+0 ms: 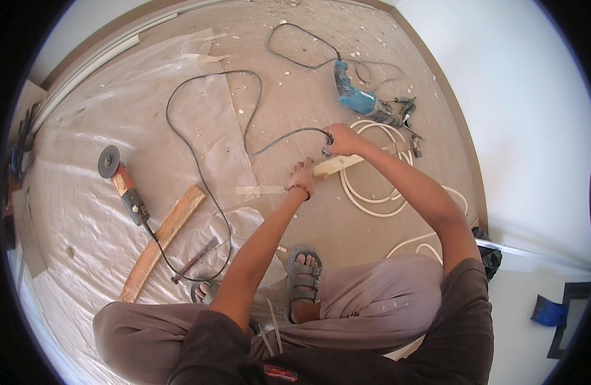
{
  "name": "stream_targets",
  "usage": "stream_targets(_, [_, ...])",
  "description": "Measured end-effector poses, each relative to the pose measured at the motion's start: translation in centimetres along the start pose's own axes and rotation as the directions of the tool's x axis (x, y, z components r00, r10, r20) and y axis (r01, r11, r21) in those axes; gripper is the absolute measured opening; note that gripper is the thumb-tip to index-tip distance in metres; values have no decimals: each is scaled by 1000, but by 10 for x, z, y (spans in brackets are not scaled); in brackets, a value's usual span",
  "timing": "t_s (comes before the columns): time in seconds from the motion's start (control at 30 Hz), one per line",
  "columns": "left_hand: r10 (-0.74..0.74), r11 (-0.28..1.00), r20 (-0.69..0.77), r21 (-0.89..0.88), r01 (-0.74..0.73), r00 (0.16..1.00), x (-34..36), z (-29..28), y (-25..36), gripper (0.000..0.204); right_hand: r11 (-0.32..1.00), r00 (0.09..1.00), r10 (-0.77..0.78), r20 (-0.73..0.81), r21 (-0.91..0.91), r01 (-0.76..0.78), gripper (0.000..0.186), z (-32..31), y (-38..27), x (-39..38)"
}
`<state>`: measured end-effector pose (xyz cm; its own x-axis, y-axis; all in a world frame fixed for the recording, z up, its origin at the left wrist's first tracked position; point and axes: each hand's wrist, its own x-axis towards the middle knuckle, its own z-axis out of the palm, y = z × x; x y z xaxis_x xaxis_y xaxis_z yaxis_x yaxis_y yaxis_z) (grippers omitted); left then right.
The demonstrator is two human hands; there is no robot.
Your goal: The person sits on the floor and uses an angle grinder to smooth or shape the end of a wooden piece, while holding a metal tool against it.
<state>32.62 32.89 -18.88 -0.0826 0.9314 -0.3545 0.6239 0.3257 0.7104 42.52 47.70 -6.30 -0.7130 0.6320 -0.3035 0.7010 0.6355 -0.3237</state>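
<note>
In front of me, my right hand (344, 140) is closed around the end of a black power cord (302, 132); any plug there is mostly covered by the fingers. Just below lies a pale wooden bar (337, 165), slanting up to the right. My left hand (302, 174) grips its near left end, fingers partly hidden. From my right hand the black cord loops left across the floor to an angle grinder (130, 194) with a red and black body and a dark disc. A coiled white cable (354, 200) lies beside and under the bar.
A blue drill (359, 97) with its own cord lies beyond my right hand, near a hammer (416, 146). Left of my feet are a rough wooden board (164, 240) and a dark tool (196, 260). Plastic sheeting (77, 212) covers the left floor; debris lies at the back.
</note>
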Motion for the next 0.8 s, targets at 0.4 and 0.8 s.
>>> stream_targets(0.4, [100, 995, 27, 13, -101, 995, 40, 41, -29, 92, 999, 1000, -15, -24, -40, 14, 33, -15, 1, 10])
stream_targets(0.8, [70, 907, 225, -419, 31, 972, 1, 14, 9, 98, 950, 842, 203, -500, -106, -292, 33, -115, 125, -9])
